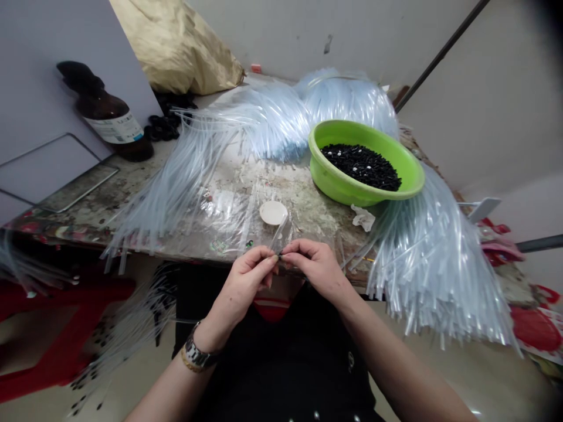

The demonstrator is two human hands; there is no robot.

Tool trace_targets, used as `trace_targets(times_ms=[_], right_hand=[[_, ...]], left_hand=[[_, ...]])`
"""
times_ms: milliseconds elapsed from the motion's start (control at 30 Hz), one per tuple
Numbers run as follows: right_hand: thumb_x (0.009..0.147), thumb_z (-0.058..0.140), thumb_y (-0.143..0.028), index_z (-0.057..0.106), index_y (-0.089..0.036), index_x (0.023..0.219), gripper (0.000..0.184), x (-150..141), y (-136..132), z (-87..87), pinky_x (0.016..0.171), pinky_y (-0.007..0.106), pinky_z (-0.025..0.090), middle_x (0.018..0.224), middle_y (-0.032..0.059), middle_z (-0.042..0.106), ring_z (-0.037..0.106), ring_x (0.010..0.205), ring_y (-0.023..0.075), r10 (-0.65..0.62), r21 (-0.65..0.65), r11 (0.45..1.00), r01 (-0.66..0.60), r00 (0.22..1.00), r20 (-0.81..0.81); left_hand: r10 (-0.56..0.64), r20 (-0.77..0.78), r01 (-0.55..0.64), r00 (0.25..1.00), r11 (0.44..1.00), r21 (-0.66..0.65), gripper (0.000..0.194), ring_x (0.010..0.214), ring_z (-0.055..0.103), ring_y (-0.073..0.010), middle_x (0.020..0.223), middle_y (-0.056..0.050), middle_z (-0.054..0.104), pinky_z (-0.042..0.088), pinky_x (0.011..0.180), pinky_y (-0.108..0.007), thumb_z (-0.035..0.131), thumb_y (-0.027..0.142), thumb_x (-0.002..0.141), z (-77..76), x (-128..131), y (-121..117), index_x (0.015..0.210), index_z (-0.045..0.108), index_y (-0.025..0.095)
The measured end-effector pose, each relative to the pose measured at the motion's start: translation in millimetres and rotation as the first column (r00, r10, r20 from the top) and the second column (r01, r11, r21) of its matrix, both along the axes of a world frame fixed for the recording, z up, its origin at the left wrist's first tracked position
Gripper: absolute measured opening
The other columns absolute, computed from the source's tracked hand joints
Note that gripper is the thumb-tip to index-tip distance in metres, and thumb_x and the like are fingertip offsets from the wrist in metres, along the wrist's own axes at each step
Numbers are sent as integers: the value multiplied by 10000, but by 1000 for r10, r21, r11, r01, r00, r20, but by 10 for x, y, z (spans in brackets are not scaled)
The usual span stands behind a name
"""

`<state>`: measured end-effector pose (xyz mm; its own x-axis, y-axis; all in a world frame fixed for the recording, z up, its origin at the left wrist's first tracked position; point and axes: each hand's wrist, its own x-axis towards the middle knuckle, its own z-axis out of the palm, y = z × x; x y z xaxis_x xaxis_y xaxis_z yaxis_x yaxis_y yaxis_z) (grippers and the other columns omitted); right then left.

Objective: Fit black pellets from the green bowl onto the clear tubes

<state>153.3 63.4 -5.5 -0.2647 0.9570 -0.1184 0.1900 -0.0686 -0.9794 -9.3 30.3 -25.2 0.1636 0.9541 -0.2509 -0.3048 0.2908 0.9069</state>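
Observation:
My left hand (251, 271) and my right hand (311, 262) meet at the table's front edge, thumbs and fingers pinched together. Between their fingertips is a tiny black piece (280, 256), mostly covered by the right fingers. A thin clear tube (187, 320) comes out behind my left wrist and seems to run into the left hand; its end there is hidden. Just beyond the fingers lies a round white dish (272, 213), with a narrow clear strip (280, 231) slanting from its edge toward my hands.
A green basin (323, 176) of small black pieces (360, 167) stands right of the dish. Clear tubes lie bundled at left (176, 181), back (347, 102) and right (435, 264). A brown bottle (114, 126) and wire frame (88, 190) sit left. Black-tipped tubes (132, 328) hang lower left.

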Motion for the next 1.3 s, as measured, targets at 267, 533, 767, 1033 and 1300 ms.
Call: trace_targets(times_ms=[267, 533, 767, 1033, 1300], right_hand=[[749, 665, -240, 696, -171, 726, 80, -9, 34, 3, 597, 222, 463, 613, -27, 654, 596, 592, 113, -4, -5, 1000, 4, 1000, 17], [780, 657, -205, 715, -177, 741, 75, -17, 76, 11, 622, 226, 460, 653, -15, 681, 614, 628, 125, -46, 156, 987, 28, 993, 113], [828, 643, -159, 722, -190, 788, 94, 4, 74, -39, 695, 240, 472, 742, 4, 719, 652, 712, 141, -54, 396, 917, -45, 971, 233], [841, 625, -126, 720, -185, 812, 116, -31, -13, -40, 720, 238, 493, 792, 13, 738, 670, 745, 143, -47, 429, 900, -71, 965, 258], [850, 622, -132, 723, -197, 795, 132, -20, -41, 2, 714, 239, 484, 762, 4, 726, 663, 740, 143, -12, 373, 923, -94, 962, 273]], left_hand=[[22, 5, -22, 1000, 1000, -8, 148, 517, 424, -61, 669, 16, 578, 251, 458, -180, 659, 302, 835, -11, 18, 6, 797, 615, 166], [40, 38, -39, 998, 999, -25, 167, 516, 450, -54, 664, 19, 590, 279, 457, -157, 657, 316, 850, -5, 41, 38, 804, 608, 163], [47, 118, -37, 992, 996, -86, 235, 476, 443, -37, 641, 22, 586, 241, 418, -137, 652, 363, 870, -14, 35, 67, 771, 588, 160], [40, 170, -21, 985, 993, -116, 239, 455, 438, -35, 597, 32, 566, 224, 405, -133, 700, 349, 828, -58, 34, 50, 752, 582, 156], [80, 37, -78, 996, 995, -59, 235, 475, 434, -48, 593, 35, 555, 262, 430, -152, 687, 345, 829, -44, 77, 21, 726, 584, 160]])
